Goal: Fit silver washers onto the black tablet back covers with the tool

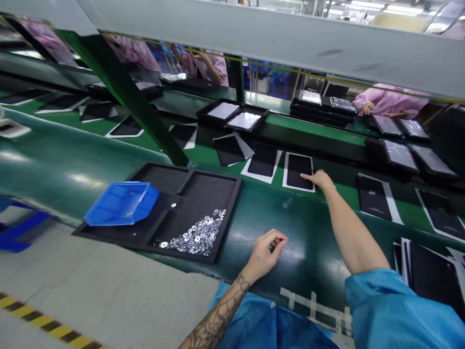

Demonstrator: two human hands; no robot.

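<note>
Blue sleeves [395, 310] are seen nearest the camera, at the lower edge; from them two bare forearms are extended over a dark green rail [308, 252]. Left hand [267, 252]: rested on the rail, fingers curled inward with thumb and fingertips pinched together; something small and dark seems to be pinched there, but what it is cannot be told. Just to the left of these curled fingers a black compartmented tray [232, 213] is laid on the rail; a heap of small silver washers [198, 237] is held in its nearest compartment, and a blue plastic bin [121, 203] is tipped across its left compartments. Right hand [319, 179]: stretched farther out, palm down, fingers loosely extended and nothing gripped; its fingertips are placed at the right edge of a black panel [298, 170], which is laid on a white sheet on the green conveyor belt [345, 194]. Beside the fingertips to the left, further black panels [262, 161] on white sheets are shown; others are laid well apart to the right. Beyond the fingers, black trays of glossy panels [244, 120] are set on the far side; farther still, pink sleeves [390, 101] of other people are visible.
</note>
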